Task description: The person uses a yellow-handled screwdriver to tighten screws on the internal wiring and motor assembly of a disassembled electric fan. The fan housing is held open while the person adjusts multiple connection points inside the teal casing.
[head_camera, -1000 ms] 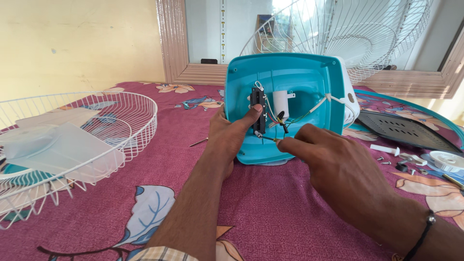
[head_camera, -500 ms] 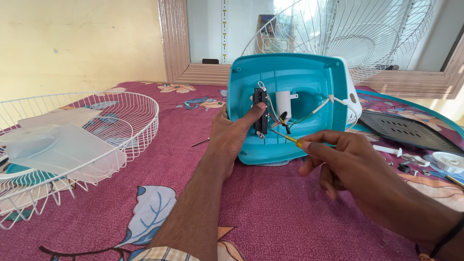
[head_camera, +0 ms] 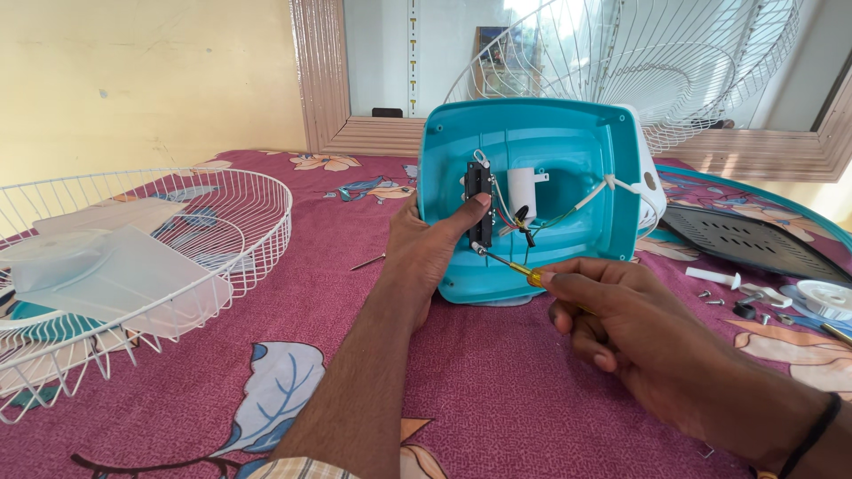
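Teal plastic fan base (head_camera: 568, 160) stands tipped up on the maroon floral cloth (head_camera: 497, 390), open side facing the camera, with wire guards (head_camera: 133, 266) left and behind. Biggest worry, I'd say: the housing only rests on its edge, so a hard push could tip it back. Next, the coloured wires (head_camera: 519, 222) sit right beside the black switch block (head_camera: 479, 204), easy to nick if the tip slips. The left hand (head_camera: 426, 257) wraps the housing's edge, thumb pressed on that block. The right hand (head_camera: 630, 319) comes in low from the right, fingers pinched around the yellow-handled screwdriver (head_camera: 510, 263), tip at the block's lower end. Loose screws (head_camera: 710, 297) nearby could roll.
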